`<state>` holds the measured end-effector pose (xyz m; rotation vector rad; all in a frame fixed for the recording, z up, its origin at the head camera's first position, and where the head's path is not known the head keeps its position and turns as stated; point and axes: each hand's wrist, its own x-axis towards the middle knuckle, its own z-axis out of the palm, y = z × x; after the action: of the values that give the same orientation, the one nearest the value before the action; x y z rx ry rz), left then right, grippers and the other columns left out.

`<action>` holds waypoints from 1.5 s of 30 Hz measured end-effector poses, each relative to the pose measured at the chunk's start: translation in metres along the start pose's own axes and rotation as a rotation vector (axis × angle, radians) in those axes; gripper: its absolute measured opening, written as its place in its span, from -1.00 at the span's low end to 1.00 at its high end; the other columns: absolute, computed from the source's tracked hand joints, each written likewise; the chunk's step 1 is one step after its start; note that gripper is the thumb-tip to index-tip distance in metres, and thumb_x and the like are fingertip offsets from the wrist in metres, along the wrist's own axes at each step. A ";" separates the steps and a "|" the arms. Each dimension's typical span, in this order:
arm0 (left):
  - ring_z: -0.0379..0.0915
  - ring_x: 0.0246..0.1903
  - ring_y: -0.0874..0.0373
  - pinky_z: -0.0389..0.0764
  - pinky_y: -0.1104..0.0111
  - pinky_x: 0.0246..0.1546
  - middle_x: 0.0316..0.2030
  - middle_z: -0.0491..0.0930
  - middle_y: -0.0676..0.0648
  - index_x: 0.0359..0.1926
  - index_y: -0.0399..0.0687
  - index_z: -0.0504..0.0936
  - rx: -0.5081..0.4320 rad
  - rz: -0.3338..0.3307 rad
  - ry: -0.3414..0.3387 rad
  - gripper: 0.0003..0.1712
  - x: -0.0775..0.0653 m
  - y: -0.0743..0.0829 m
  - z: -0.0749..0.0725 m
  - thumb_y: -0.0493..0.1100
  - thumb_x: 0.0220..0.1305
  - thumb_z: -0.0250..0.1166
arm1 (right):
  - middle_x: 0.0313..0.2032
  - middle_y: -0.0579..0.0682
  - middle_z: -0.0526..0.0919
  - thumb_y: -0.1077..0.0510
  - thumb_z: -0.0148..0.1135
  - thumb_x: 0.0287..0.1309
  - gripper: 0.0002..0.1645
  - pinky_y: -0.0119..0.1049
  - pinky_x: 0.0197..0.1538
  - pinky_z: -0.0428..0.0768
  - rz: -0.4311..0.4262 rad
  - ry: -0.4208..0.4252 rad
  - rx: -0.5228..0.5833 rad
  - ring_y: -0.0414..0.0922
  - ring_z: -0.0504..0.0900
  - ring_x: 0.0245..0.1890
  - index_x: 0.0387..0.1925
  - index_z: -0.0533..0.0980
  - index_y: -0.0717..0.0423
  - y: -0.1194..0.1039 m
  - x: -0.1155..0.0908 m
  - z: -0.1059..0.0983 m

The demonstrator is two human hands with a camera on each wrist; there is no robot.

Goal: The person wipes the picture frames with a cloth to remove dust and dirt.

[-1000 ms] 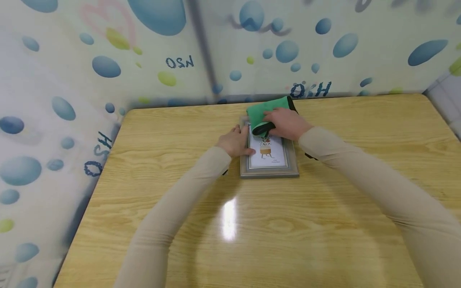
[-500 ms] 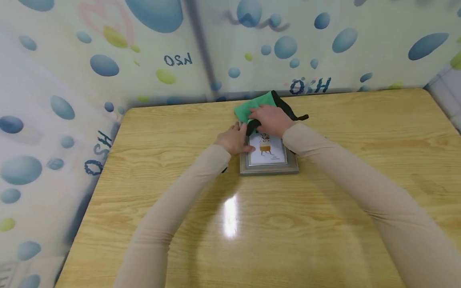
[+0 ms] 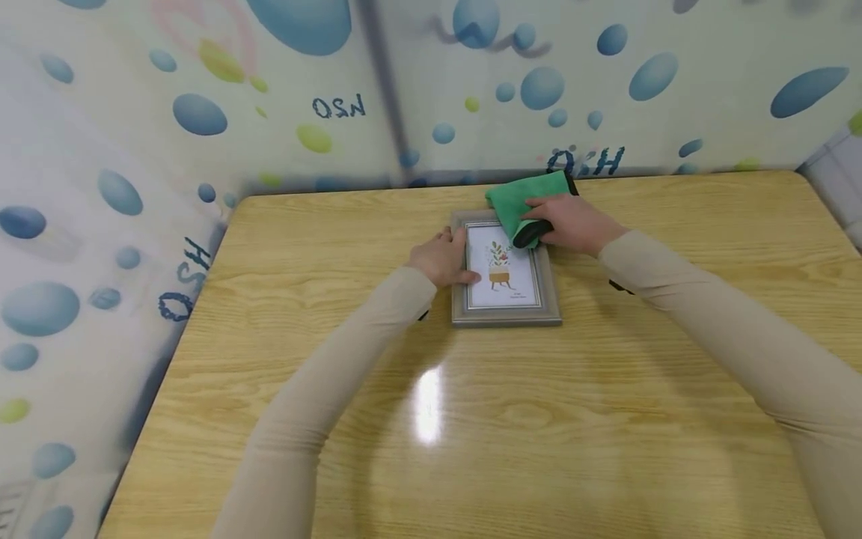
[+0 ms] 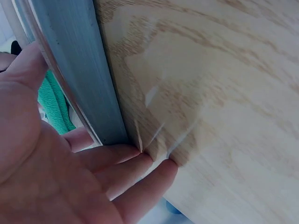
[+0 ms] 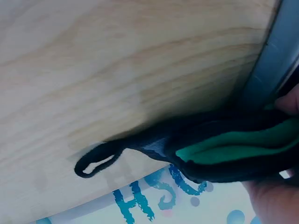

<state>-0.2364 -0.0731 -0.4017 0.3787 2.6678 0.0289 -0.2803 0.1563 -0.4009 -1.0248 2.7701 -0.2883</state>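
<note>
A grey picture frame (image 3: 506, 320) with a drawing of a potted plant lies flat on the wooden table. My left hand (image 3: 439, 258) rests along its left border, thumb over the front. In the left wrist view, straight fingers (image 4: 147, 186) of this hand reach past the frame's edge (image 4: 84, 70) onto the table. My right hand (image 3: 578, 222) grips a folded green cloth (image 3: 515, 198) with black trim, laid over the frame's upper right corner. A black hanging loop (image 5: 96, 161) sticks out from the cloth in the right wrist view.
The wooden table (image 3: 512, 434) has its far edge just behind the cloth, against a wall (image 3: 404, 82) printed with blue and green drops. Another such wall (image 3: 87, 299) runs along the left side. A bright reflection shows on the tabletop.
My right hand slid the cloth left across the top of the frame, then back right to its upper right corner, uncovering more of the drawing. The left hand stayed at the left border.
</note>
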 end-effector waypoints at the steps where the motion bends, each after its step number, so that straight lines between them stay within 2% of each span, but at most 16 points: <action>1: 0.00 0.40 -0.06 0.39 0.04 0.16 0.45 -0.01 -0.29 0.43 -0.11 0.00 0.002 -0.001 -0.002 0.01 0.000 0.000 0.000 0.31 0.21 0.23 | 0.28 0.35 0.32 0.36 0.36 0.09 -0.47 0.10 0.25 0.30 0.004 0.000 0.003 0.29 0.32 0.25 0.13 0.49 0.36 0.001 -0.002 0.000; 6: 0.01 0.40 -0.07 0.41 0.06 0.15 0.44 0.00 -0.30 0.43 -0.12 0.00 0.005 0.010 0.001 0.01 -0.001 -0.001 -0.001 0.31 0.21 0.23 | 0.24 0.39 0.36 0.34 0.35 0.10 -0.48 0.10 0.23 0.32 -0.012 0.010 -0.052 0.32 0.34 0.22 0.12 0.48 0.40 -0.010 0.002 0.001; 14: -0.06 0.42 -0.07 0.36 0.08 0.20 0.45 -0.03 -0.30 0.44 -0.12 -0.03 0.003 0.024 -0.017 0.00 -0.001 -0.001 -0.002 0.31 0.25 0.19 | 0.23 0.32 0.40 0.27 0.35 0.14 -0.47 0.10 0.23 0.33 0.020 -0.021 -0.071 0.28 0.32 0.24 0.15 0.47 0.32 -0.035 0.025 0.002; 22: -0.06 0.42 -0.08 0.40 0.07 0.16 0.45 -0.04 -0.32 0.35 -0.13 0.06 -0.003 0.043 -0.013 -0.10 -0.004 0.000 -0.005 0.31 0.26 0.18 | 0.13 0.29 0.46 0.27 0.37 0.12 -0.38 0.04 0.17 0.40 -0.041 -0.046 -0.104 0.21 0.44 0.13 0.19 0.36 0.32 -0.052 0.041 -0.001; 26: -0.07 0.42 -0.09 0.41 0.06 0.15 0.45 -0.06 -0.32 0.34 -0.12 0.06 -0.001 0.043 -0.021 -0.11 -0.004 -0.001 -0.003 0.32 0.26 0.16 | 0.17 0.32 0.39 0.24 0.39 0.10 -0.38 0.06 0.12 0.44 -0.052 -0.020 -0.163 0.25 0.38 0.16 0.17 0.39 0.32 -0.052 0.036 -0.001; 31: -0.08 0.42 -0.09 0.40 0.04 0.16 0.45 -0.07 -0.32 0.41 -0.12 0.00 0.006 0.040 -0.020 -0.05 -0.002 -0.002 -0.002 0.34 0.26 0.15 | 0.02 0.29 0.38 0.26 0.36 0.11 -0.62 0.07 -0.07 0.53 -0.029 0.066 -0.233 0.20 0.36 -0.01 -0.02 0.55 0.29 -0.046 0.024 0.000; 34: -0.09 0.42 -0.08 0.40 0.04 0.16 0.45 -0.07 -0.32 0.42 -0.11 -0.01 0.005 0.038 -0.016 -0.03 -0.002 -0.002 -0.001 0.33 0.26 0.15 | -0.08 0.27 0.43 0.27 0.36 0.10 -0.64 0.07 -0.09 0.52 0.009 0.050 -0.249 0.17 0.38 -0.09 -0.04 0.57 0.28 -0.039 0.016 -0.002; 38: -0.09 0.42 -0.08 0.38 0.05 0.18 0.45 -0.08 -0.33 0.41 -0.12 0.00 0.003 0.033 -0.012 -0.05 -0.002 -0.002 -0.001 0.31 0.26 0.17 | -0.13 0.27 0.50 0.24 0.37 0.08 -0.63 0.11 -0.06 0.49 0.037 0.025 -0.264 0.20 0.43 -0.10 -0.04 0.58 0.24 -0.029 0.008 -0.004; 45: -0.09 0.42 -0.08 0.38 0.04 0.17 0.45 -0.07 -0.33 0.39 -0.11 0.02 0.003 0.034 -0.012 -0.07 -0.001 -0.002 0.000 0.31 0.26 0.17 | -0.14 0.31 0.52 0.27 0.34 0.14 -0.62 0.07 -0.09 0.53 0.021 0.015 -0.266 0.23 0.48 -0.13 0.00 0.52 0.27 -0.034 0.009 0.001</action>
<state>-0.2360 -0.0752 -0.4011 0.4241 2.6495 0.0326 -0.2653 0.1245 -0.3946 -1.0507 2.8857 0.0787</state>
